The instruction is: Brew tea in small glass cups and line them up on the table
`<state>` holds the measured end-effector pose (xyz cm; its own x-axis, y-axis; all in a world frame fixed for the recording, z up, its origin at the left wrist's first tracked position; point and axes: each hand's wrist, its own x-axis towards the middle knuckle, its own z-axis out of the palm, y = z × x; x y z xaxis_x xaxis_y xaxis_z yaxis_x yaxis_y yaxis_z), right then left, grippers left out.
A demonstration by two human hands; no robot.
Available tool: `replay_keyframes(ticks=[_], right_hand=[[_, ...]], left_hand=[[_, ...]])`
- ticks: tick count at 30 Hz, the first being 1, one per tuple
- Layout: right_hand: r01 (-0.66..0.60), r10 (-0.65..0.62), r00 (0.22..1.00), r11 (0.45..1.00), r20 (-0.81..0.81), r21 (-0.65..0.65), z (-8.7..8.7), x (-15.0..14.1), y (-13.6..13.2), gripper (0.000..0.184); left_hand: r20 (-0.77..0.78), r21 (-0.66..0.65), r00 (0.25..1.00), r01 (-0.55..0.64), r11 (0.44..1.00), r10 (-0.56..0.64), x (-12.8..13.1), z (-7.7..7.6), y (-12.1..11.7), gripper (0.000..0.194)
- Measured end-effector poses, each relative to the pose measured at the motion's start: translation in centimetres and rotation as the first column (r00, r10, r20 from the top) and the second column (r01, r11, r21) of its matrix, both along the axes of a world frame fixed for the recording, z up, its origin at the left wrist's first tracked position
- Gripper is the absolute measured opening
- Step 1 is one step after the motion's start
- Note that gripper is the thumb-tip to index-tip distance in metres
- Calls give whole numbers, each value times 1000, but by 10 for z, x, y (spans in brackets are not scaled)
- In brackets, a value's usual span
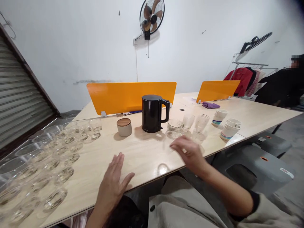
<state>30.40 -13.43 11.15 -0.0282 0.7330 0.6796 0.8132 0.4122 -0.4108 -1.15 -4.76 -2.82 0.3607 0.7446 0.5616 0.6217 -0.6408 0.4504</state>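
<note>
At the near edge of the wooden worktop [95, 155], above the wearer's beige clothing [185, 204], the left hand [112, 179] is spread flat, its grip open-fingered with the thumb well apart, nothing in it. The right hand [190, 155] is bent at the wrist over the worktop, fingers curled towards the thumb; whether its grip is clamped on something clear, I cannot tell. To the left, clear glasses [53, 163] stand in crowded rows reaching back from the near edge. Just beyond the right hand are a ribbed glass bowl [175, 126] and a few tumblers [201, 125], with white paper cups [230, 129] in two stacks to their right. Left of the bowl stands a black kettle [152, 115], handle to the right, and left of that a pale canister [124, 129] with a wooden lid. Farther back are a purple cloth [211, 105] and two orange dividers [118, 96]; a fan [153, 17] hangs on the wall behind.
</note>
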Motion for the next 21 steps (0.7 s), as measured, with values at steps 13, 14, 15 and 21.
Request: replay_keyframes(ticks=[13,14,15,21], right_hand=[[-373,375,924,927,70,-43,-47,-83,28,29],[-329,328,943,944,50,2,-38,-68,24,41],[-239,239,971,969,15,55,-28,-49,21,45],[548,-466,817,811,-341,204,-5,140,17,60]], left_hand=[[663,-514,748,482,710,-28,36,11,-4,78],[668,-515,744,469,718,-6,35,11,-4,80],[673,-517,740,454,725,16,34,11,-5,81],[699,-530,710,438,726,82,30,15,-6,78]])
